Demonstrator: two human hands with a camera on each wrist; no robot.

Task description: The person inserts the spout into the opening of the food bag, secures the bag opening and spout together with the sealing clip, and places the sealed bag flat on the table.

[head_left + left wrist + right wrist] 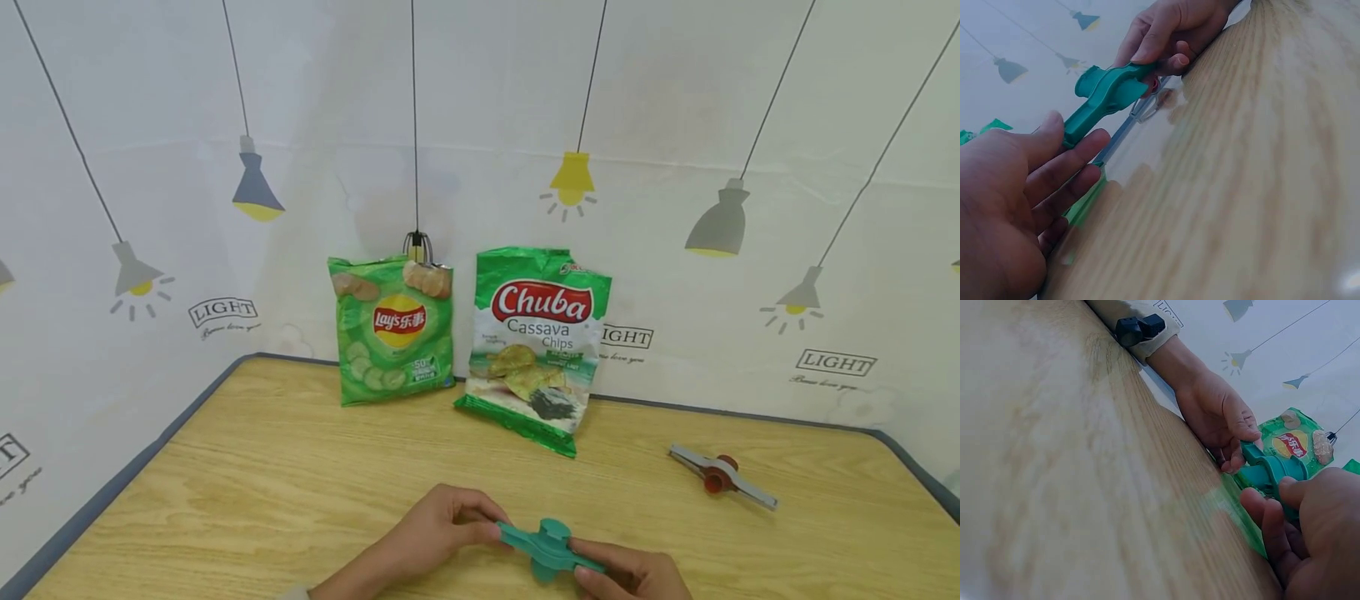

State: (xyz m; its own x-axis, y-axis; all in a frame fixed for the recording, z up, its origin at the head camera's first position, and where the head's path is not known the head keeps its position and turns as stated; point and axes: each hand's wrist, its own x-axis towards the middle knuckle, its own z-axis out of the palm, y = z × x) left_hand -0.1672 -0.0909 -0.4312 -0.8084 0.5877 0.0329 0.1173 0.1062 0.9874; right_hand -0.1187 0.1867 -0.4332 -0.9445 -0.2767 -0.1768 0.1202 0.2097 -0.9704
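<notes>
A teal bag clip (pixel 551 546) with a round spout cap at its middle is held above the table's near part. My left hand (pixel 431 533) pinches one end of it between thumb and fingers. At the other end, my right hand (pixel 637 571) grips it the same way. The left wrist view shows the clip (pixel 1107 94) slanting between the left hand (pixel 1016 187) and the right hand (pixel 1169 31). In the right wrist view, the right hand (pixel 1329 531) covers part of the clip.
A green Lay's chip bag (pixel 393 333) and a green-and-white Chuba cassava chips bag (pixel 536 350) lean against the wall at the table's back edge. A grey bag clip with a dark red spout cap (pixel 722 475) lies on the wooden table (pixel 247 483) at the right.
</notes>
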